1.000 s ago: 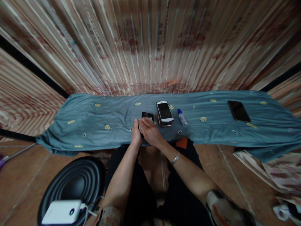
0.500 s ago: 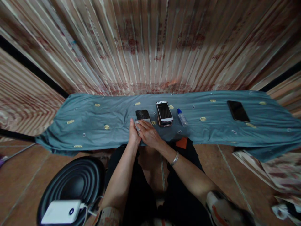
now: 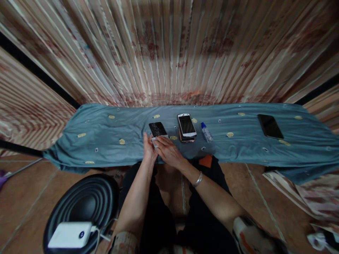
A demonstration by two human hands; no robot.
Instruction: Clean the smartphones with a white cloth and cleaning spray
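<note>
A dark phone with a cracked screen lies on the blue-grey cloth just in front of me. My left hand grips the phone's near left corner. My right hand presses a small white wipe onto the phone's near end, with its fingers closed over the wipe. The two hands touch each other. Most of the wipe and the phone's near edge are hidden under my fingers.
Right of the dark phone, a white phone is stacked on another phone. Beside it lies a small blue-capped bottle, and a black phone lies far right. A black round stool with a white power bank stands lower left.
My hands have slid back toward me along the dark phone, uncovering most of its screen. The phone has shifted a little to the left. The other items have not moved.
</note>
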